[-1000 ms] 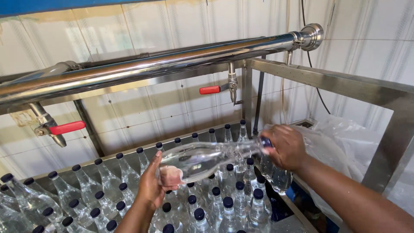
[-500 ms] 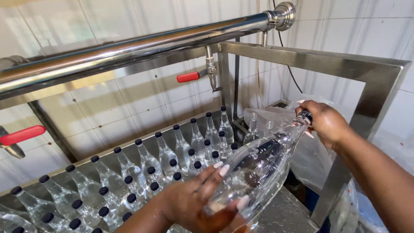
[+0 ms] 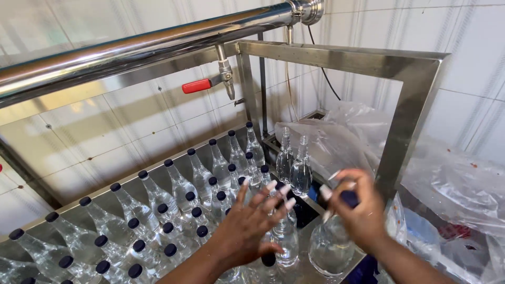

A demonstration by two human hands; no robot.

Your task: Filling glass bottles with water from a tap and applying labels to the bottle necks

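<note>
My right hand is closed over the dark blue cap and neck of a clear water bottle. The bottle stands upright at the right end of the steel tray. My left hand is spread with fingers apart just left of it, above another capped bottle, and holds nothing. Several rows of capped clear bottles fill the tray to the left.
A steel pipe with a red-handled valve runs overhead. A steel frame post rises right of my right hand. Two uncapped bottles stand behind. Crumpled clear plastic bags lie to the right, with a tiled wall behind.
The bottle that both hands held tilted now stands upright at the tray's right end. My left hand has let go and opened; my right hand stays on the cap.
</note>
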